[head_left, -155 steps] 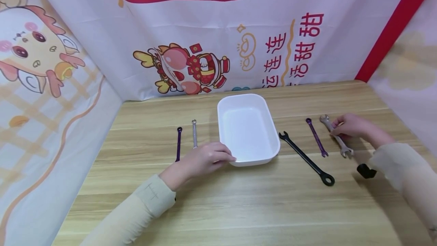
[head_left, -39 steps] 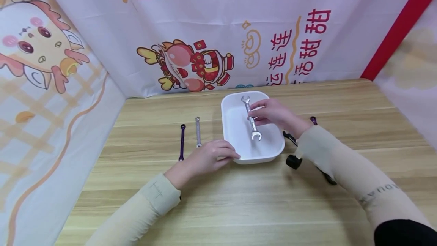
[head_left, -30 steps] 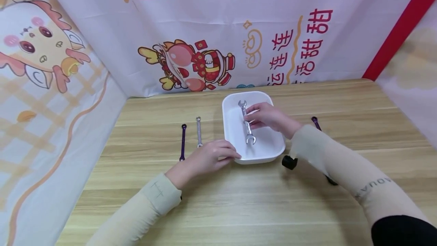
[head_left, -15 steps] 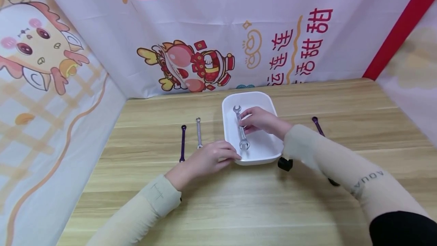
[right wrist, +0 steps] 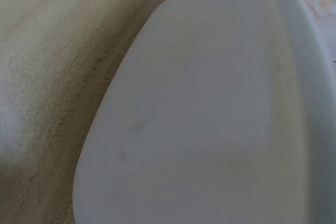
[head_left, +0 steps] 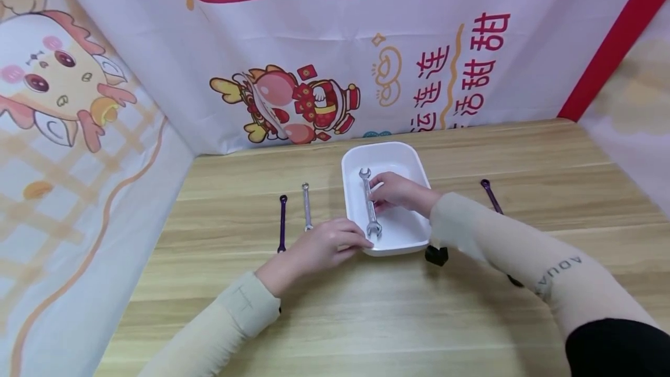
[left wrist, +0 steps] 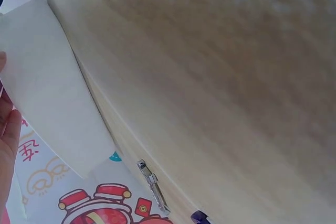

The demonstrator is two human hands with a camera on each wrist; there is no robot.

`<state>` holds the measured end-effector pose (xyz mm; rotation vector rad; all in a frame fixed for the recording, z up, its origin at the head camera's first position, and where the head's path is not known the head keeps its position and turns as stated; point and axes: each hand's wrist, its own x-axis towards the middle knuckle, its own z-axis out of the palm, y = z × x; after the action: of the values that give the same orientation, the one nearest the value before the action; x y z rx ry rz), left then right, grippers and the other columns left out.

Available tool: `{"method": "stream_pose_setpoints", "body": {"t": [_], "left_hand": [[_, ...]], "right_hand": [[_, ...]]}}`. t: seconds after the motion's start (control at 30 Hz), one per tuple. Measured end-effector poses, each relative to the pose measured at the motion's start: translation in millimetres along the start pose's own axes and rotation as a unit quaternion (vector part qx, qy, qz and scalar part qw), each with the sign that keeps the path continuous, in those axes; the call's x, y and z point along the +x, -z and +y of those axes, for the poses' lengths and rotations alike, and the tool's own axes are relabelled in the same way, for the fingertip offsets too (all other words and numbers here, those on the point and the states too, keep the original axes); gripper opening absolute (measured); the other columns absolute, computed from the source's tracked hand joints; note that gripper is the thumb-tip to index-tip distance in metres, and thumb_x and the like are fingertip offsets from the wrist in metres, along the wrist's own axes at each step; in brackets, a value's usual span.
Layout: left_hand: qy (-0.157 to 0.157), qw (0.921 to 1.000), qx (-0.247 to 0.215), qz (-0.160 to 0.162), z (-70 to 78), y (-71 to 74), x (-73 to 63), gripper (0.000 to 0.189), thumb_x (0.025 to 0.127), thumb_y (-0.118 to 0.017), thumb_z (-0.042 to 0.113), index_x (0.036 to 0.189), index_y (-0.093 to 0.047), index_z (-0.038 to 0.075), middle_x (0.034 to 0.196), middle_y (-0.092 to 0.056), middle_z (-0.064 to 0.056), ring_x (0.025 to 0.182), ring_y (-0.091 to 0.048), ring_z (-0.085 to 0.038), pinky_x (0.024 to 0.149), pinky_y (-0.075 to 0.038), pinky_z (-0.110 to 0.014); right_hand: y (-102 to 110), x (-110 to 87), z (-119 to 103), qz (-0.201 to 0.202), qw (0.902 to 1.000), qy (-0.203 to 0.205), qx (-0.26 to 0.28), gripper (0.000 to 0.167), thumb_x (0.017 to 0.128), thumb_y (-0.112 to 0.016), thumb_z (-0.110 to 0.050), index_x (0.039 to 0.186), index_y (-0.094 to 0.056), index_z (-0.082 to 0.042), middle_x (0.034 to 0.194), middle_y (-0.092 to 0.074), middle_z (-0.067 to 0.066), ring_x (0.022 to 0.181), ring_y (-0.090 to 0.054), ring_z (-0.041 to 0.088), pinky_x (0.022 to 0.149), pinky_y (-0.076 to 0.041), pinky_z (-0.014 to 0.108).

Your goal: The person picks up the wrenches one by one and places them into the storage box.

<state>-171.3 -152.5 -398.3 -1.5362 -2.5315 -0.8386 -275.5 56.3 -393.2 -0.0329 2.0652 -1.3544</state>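
Observation:
In the head view a white plastic tray stands mid-table. My left hand pinches its near-left rim; in the left wrist view those fingers show at the tray's wall. My right hand reaches into the tray and grips the middle of a silver double open-ended wrench. The wrench lies lengthwise along the tray's left side, low over the floor; whether it touches cannot be told. The right wrist view is mostly the tray's outer wall, with a bit of finger at the top right.
Left of the tray lie a purple wrench and a slim silver wrench, their near ends close to my left hand. To the right lies another purple wrench; a black wrench is mostly hidden under my right sleeve. Printed cloth hangs behind the table.
My right hand took the silver wrench from the table's right side, carried it left over the tray and lowered it inside, toward the left wall. My left hand stays on the rim.

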Motion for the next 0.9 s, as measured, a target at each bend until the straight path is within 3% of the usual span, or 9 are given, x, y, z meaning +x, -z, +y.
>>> {"method": "stream_pose_setpoints", "body": {"t": [0.23,0.47,0.7,0.9], "left_hand": [[-0.008,0.9999,0.007,0.005,-1.9,-2.5,-0.4,0.024,0.088,-0.080,0.000,0.111,-0.079,0.009,0.113,-0.074,-0.006,0.113,-0.066,-0.020,0.105,-0.049,-0.028],[0.004,1.0000,0.001,-0.004,-0.9,-1.5,-0.2,0.024,0.089,-0.079,0.002,0.111,-0.079,0.009,0.114,-0.074,-0.006,0.113,-0.066,-0.021,0.106,-0.048,-0.028],[0.002,1.0000,-0.003,0.002,-0.5,-1.4,0.7,0.023,0.088,-0.079,0.001,0.110,-0.079,0.010,0.112,-0.074,-0.005,0.112,-0.066,-0.021,0.106,-0.049,-0.027],[0.002,1.0000,-0.003,0.002,-1.8,-2.6,0.1,0.023,0.089,-0.079,0.001,0.110,-0.079,0.009,0.113,-0.074,-0.005,0.112,-0.066,-0.022,0.106,-0.049,-0.028]], "right_hand": [[-1.8,2.8,-3.9,0.010,0.9996,-0.011,-0.025,0.035,0.101,-0.059,0.001,0.134,-0.050,0.007,0.104,-0.061,0.017,0.075,-0.063,0.016,0.068,-0.058,0.021],[-6.5,5.4,-1.4,0.009,0.9985,-0.027,-0.047,0.033,0.102,-0.060,-0.004,0.133,-0.054,0.005,0.102,-0.064,0.015,0.076,-0.064,0.017,0.070,-0.057,0.022],[-8.4,8.3,5.1,0.014,0.9993,-0.012,-0.031,0.034,0.100,-0.061,-0.001,0.132,-0.055,0.008,0.100,-0.063,0.015,0.075,-0.064,0.015,0.070,-0.059,0.022],[-8.1,11.0,7.2,0.027,0.9992,-0.026,-0.012,0.033,0.099,-0.065,-0.003,0.130,-0.058,0.005,0.099,-0.065,0.015,0.076,-0.066,0.016,0.071,-0.060,0.024]]}}
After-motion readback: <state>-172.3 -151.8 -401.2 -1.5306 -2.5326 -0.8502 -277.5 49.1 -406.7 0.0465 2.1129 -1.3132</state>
